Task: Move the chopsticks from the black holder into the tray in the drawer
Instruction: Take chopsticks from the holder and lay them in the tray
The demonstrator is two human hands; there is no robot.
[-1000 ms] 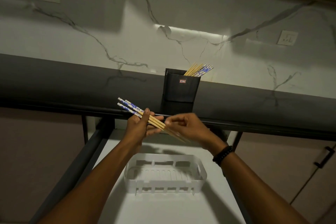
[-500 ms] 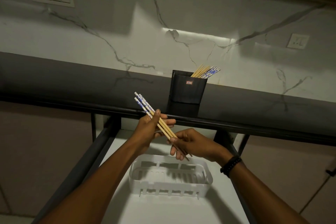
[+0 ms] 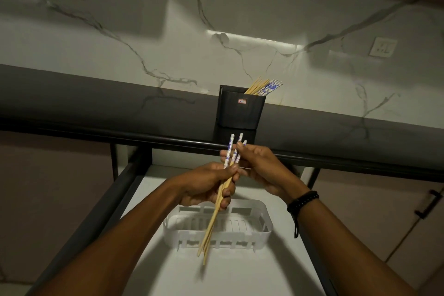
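The chopsticks (image 3: 211, 223) have swung up to stand almost straight, in front of the dark counter (image 3: 96, 103) and over the open drawer (image 3: 240, 271) and its white tray (image 3: 264, 230), while the black holder (image 3: 240, 110) keeps more sticks (image 3: 264, 86), the left hand (image 3: 204, 185) grips the bunch's middle and the right hand (image 3: 259, 166) pinches its top.

My forearms (image 3: 134, 230) are bare. Just behind my right hand (image 3: 262, 168) I wear a black bracelet (image 3: 303, 200) of small round beads, snug on the wrist, with a short dark cord (image 3: 296, 228) dangling.
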